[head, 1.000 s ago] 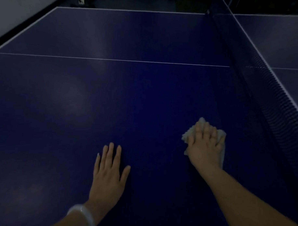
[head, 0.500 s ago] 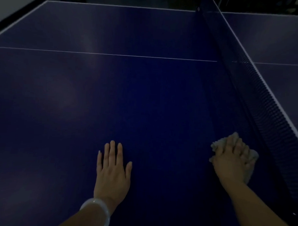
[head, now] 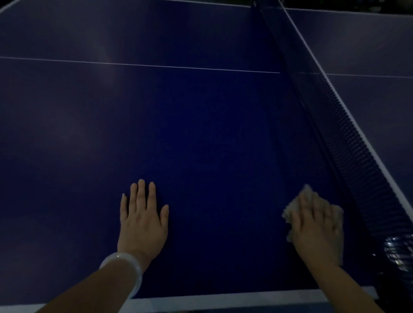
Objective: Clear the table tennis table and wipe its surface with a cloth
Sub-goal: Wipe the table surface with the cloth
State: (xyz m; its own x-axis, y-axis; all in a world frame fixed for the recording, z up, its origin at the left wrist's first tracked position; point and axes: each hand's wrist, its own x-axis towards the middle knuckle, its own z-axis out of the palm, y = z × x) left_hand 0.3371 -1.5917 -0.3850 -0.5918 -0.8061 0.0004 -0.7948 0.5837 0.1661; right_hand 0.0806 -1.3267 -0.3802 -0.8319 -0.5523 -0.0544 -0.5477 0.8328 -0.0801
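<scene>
table (head: pixel 201 132) looks cleared, wiping underway: right hand (head: pixel 315 232) presses cloth (head: pixel 336 219) flat near the net-side near corner, left hand (head: pixel 141 220) lies flat, released.

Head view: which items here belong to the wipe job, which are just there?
In the job:
- cloth, under the right hand
- table surface, being wiped
- left hand, flat on the table

Just there:
- net
- white bangle on the left wrist
- shiny object by the net's near end, too dark to identify
</scene>
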